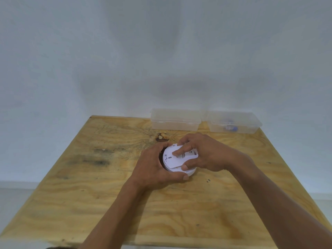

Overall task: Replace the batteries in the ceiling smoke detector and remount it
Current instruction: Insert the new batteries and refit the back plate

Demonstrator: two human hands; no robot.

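Detector (177, 161) flat on table (107, 194), back up; left hand (152, 168) cups side, right hand (203, 153) pinches top plate.

Table (111, 191): plywood top, pale yellow, with dark smudges at left and a brown knot near the far middle.
Left box (175, 120): clear plastic, lidded, at far edge.
Right box (235, 123): clear plastic, just beside the other, small blue things inside.
Wall (161, 51): plain white.
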